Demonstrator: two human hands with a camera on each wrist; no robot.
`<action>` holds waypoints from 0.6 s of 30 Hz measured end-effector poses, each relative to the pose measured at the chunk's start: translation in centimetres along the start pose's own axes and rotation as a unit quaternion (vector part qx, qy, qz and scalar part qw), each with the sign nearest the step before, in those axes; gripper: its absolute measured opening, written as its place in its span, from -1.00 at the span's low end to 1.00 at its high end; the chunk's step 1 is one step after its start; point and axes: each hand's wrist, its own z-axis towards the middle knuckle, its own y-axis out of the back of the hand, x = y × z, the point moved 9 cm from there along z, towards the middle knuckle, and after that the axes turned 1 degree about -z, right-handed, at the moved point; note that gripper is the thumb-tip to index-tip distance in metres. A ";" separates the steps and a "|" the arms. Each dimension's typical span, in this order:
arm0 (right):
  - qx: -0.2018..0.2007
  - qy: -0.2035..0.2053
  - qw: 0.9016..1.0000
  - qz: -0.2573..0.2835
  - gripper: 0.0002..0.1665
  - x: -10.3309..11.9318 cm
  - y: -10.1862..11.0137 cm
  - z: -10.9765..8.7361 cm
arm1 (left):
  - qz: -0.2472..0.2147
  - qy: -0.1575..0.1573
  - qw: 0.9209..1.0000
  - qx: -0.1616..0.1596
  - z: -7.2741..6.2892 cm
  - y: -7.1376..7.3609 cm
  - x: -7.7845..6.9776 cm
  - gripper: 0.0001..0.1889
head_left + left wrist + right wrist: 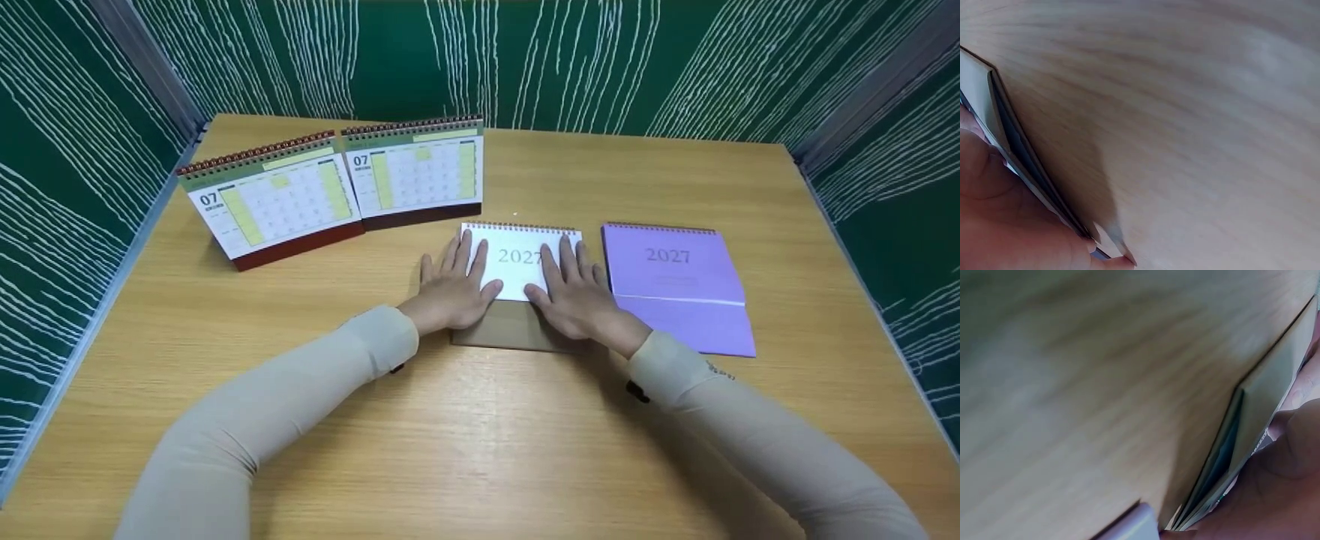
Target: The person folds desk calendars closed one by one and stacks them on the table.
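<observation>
A spiral-bound desk calendar with a white cover marked 2027 (pixel 517 283) and a tan base lies nearly flat on the table. Spread over its left side is my left hand (pixel 455 292), fingers straight and pointing at the spiral. My right hand (pixel 576 296) lies likewise over the right side, its thumb toward the other thumb. In the left wrist view the calendar's folded base (pixel 1019 146) shows a narrow gap along its side. The right wrist view shows the same base (pixel 1261 402) slightly parted beneath the palm.
A purple 2027 calendar (pixel 675 259) lies folded down just to the right. Two calendars stand upright at the back left, one green-topped (pixel 289 199) and another beside it (pixel 420 172). Green walls with white streaks enclose the wooden table (pixel 465 450) at the back and sides.
</observation>
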 end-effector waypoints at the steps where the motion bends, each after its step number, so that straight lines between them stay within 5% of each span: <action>1: 0.002 0.000 1.000 0.003 -0.06 0.0 0.0 0.0 | 0.000 0.001 1.000 0.001 0.0 0.0 0.0 -0.18; 18: 0.046 -0.018 0.999 -0.003 0.01 -1.6 -2.2 2.0 | 0.001 0.015 1.000 0.013 0.3 -0.7 0.2 -0.17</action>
